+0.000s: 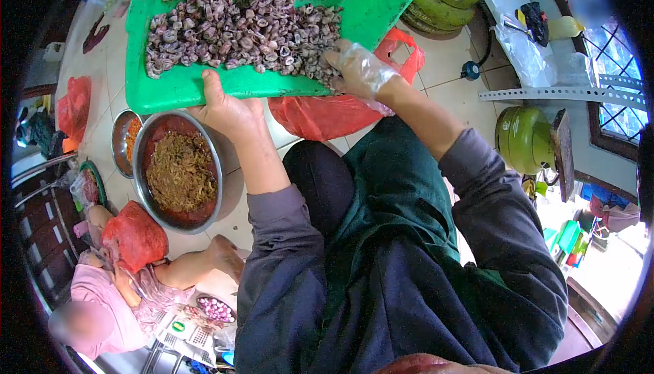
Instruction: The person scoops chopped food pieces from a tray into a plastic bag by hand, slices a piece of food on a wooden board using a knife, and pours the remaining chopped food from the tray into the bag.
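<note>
A green plastic tray (pixel 272 88) is tilted at the top, with a heap of small purplish-grey sliced pieces (pixel 231 30) in it. My bare left hand (pixel 228 105) grips its near edge, thumb over the rim. In a clear plastic glove, my right hand (pixel 357 71) presses against the pieces at the tray's right end; its fingertips are partly hidden among them. Just below the tray's left part stands a metal bowl (pixel 219 190) with a brown shredded mixture (pixel 180 169) in it. Under the tray's right side lies a red plastic bag (pixel 320 118).
A smaller bowl (pixel 117 144) with orange bits stands left of the metal one. At the lower left another person (pixel 112 289) sits by a red bag (pixel 136 234) and a bowl of pink-purple pieces (pixel 216 309). Green gas cylinders (pixel 524 140) stand at right and top right.
</note>
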